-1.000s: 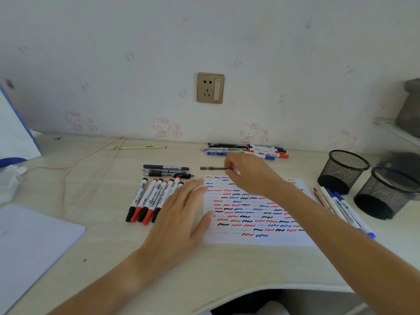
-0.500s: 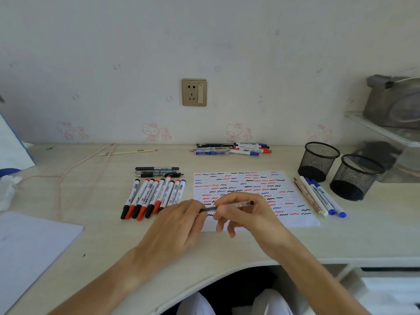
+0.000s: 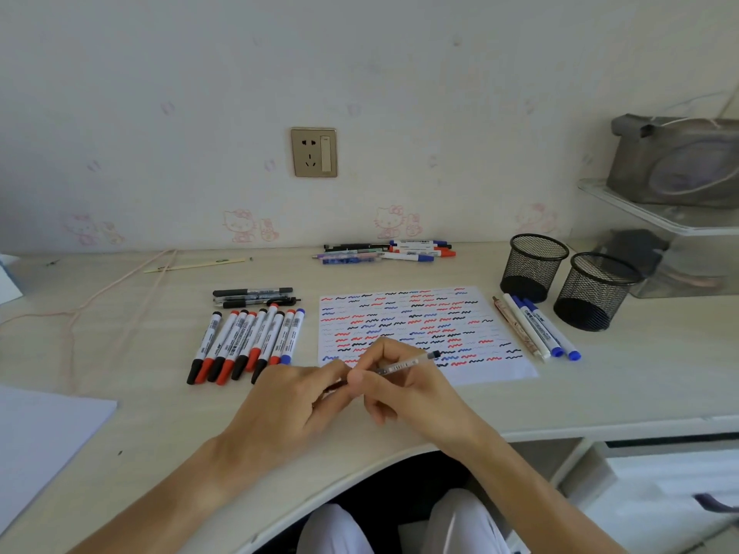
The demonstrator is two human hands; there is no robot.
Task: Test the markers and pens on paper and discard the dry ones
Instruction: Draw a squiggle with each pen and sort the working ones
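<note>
The slim pen [image 3: 404, 365], fetched from the back of the worktop, is now held over the near edge of the test paper [image 3: 424, 333]. Right hand [image 3: 412, 387] fingers grip the barrel; left hand [image 3: 296, 405] fingers pinch its cap end, likely uncapping it for a test scribble.

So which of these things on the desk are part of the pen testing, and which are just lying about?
Part of the job:
- clear pen, held in both hands: left hand, right hand
- scribbled test sheet
- marker row
- pens by the wall
- mesh cups

Lying about:
- wall socket
- pink cord
- blank paper
</note>
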